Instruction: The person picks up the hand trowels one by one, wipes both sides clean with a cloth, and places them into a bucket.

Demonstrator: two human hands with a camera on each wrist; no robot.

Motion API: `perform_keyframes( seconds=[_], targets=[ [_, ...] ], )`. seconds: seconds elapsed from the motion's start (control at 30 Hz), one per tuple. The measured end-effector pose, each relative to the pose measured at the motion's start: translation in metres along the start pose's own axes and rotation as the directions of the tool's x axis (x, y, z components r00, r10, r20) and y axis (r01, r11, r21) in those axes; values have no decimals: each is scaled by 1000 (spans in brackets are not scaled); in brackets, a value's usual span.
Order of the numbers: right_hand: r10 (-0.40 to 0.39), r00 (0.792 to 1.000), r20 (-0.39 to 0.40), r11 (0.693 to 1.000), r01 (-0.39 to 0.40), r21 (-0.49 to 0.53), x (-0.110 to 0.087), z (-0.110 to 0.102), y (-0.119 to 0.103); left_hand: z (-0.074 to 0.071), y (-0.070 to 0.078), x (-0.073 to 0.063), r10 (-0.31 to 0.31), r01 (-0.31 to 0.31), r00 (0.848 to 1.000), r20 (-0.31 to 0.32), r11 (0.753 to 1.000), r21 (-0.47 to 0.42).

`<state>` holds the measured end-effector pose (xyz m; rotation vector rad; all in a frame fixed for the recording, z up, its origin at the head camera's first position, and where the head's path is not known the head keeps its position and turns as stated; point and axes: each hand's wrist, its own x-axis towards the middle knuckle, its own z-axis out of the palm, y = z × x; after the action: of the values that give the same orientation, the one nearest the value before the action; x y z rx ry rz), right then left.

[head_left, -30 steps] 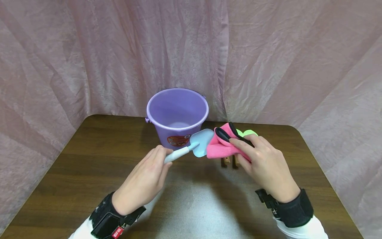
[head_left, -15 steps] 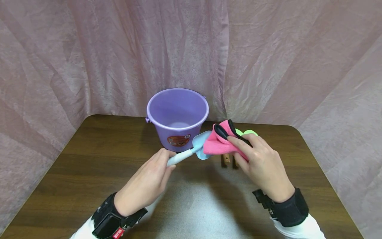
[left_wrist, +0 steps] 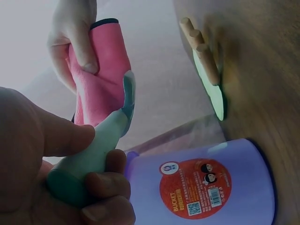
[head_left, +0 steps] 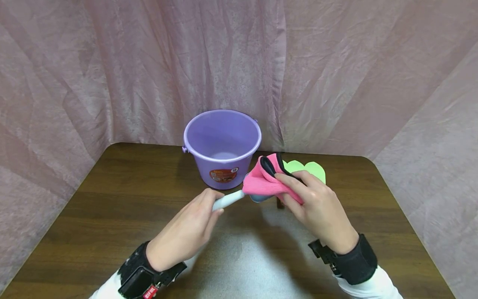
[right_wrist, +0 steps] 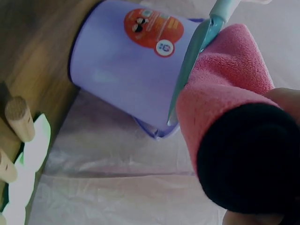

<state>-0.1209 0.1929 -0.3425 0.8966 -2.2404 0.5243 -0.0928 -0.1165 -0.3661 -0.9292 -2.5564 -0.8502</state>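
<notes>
My left hand (head_left: 186, 226) grips the pale blue handle of a toy shovel (head_left: 228, 199). In my right hand (head_left: 319, 205) is a folded pink cloth (head_left: 257, 182) with black edging, pinched between thumb and fingers. The cloth lies over the shovel's blade, hiding most of it in the head view; a bit of blade pokes out below. From the left wrist, the blade's edge (left_wrist: 129, 91) shows against the cloth's side. Both are held above the table, in front of a purple bucket (head_left: 203, 166).
The bucket, with a red label, stands upright near the table's back edge. Right of it, a light green scalloped piece (head_left: 315, 170) is partly hidden behind my right hand; wooden pegs (left_wrist: 208, 65) stick out from it. A pink curtain (head_left: 149, 74) hangs behind the brown wooden table (head_left: 112, 199).
My right hand has moved left with the cloth, which now covers most of the shovel blade. My left hand has shifted slightly right with the shovel. More of the green piece shows.
</notes>
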Motion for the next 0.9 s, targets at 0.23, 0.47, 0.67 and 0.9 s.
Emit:
perform_keyframes(
  seconds=[0.23,0.47,0.67,0.9],
  targets=[
    [36,999,33,994,-39,106,0,3,-3,3,0,0,5,-5,1000,-1,1000,1],
    [96,993,70,969,-109,221,-1,4,-3,3,0,0,5,-5,1000,-8,1000,-3],
    [104,992,78,953,-121,277,-1,6,-2,3,0,0,1,-1,1000,-13,1000,-1],
    [60,997,46,982,-68,179,-2,5,2,2,-1,0,-1,1,1000,-9,1000,10]
  ],
)
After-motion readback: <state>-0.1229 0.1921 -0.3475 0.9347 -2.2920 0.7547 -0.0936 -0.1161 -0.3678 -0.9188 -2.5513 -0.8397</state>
